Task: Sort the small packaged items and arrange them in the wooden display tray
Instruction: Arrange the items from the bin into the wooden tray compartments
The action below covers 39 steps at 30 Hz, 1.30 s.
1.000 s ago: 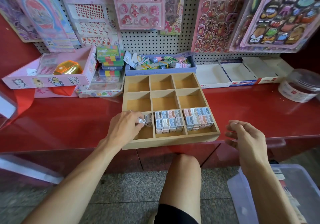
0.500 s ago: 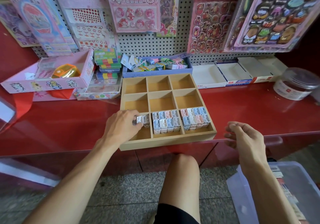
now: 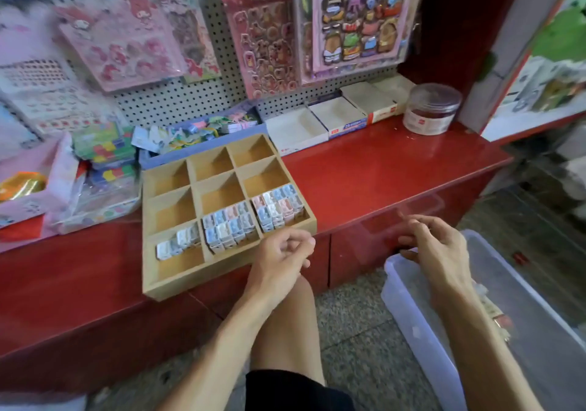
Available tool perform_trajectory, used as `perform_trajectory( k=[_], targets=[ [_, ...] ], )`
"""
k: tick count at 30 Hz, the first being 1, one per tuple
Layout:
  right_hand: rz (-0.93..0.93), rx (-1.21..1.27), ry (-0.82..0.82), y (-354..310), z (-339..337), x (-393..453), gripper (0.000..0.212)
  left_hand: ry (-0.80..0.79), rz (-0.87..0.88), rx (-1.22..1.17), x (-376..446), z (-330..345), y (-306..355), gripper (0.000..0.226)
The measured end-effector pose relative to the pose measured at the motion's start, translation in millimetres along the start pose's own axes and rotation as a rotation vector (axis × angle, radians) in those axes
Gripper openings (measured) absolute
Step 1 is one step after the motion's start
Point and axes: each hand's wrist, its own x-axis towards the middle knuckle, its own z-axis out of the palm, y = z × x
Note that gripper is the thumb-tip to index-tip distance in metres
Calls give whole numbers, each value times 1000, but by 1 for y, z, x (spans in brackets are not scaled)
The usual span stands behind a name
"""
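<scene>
Btwn placements: left hand (image 3: 279, 260) and right hand (image 3: 436, 245), fingers loosely curled, nothing visibly held, near nine-cell wooden display tray (image 3: 177, 279). Next prob. a pinch in clear plastic bin (image 3: 409, 318) right of tray, for more small pastel packets (image 3: 179, 242).

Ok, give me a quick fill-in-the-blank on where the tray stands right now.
1. The wooden tray has ___ compartments in all.
2. The ___ row holds all the small packs.
3. The front-left compartment is only ___ filled.
4. The left hand holds ___, in front of the tray's near right corner.

Missing words: nine; front; partly; nothing
</scene>
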Motion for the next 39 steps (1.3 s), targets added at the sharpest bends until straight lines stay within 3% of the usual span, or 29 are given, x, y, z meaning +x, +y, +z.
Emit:
perform_trajectory(
  k=[4, 12, 19, 21, 24, 27, 29, 31, 33, 36, 39],
  targets=[
    [50, 16, 99, 33, -58, 6, 15, -118, -69, -13, 5, 73, -10, 8],
    [271, 6, 362, 133, -164, 9, 24, -368, -98, 197, 33, 197, -45, 20],
    [544, -42, 372, 245, -195, 27, 17, -526, 44, 511, 91, 296, -92, 17],
    [598, -42, 354, 275, -190, 39, 10, -575, 108, 648, 109, 315, -109, 11],
    [655, -42, 242, 316, -178, 60, 9, -614, 232, 847, 134, 335, -134, 20],
    [687, -89, 74, 356, -162, 82, 23, -654, 365, 1055, 148, 343, -163, 24],
    [735, -92, 3, 379, -149, 95, 4, -611, 465, 1150, 149, 343, -174, 29],
    [761, -110, -50, 400, -136, 108, 32, -568, 512, 1138, 147, 345, -174, 39],
    [753, -174, -104, 414, -125, 120, 42, -556, 513, 1121, 148, 346, -176, 41],
    [757, -388, -142, 429, -108, 129, 40, -542, 508, 1134, 151, 347, -178, 40],
    [686, -542, -144, 436, -102, 132, 21, -539, 494, 1143, 150, 348, -179, 41]
  ],
)
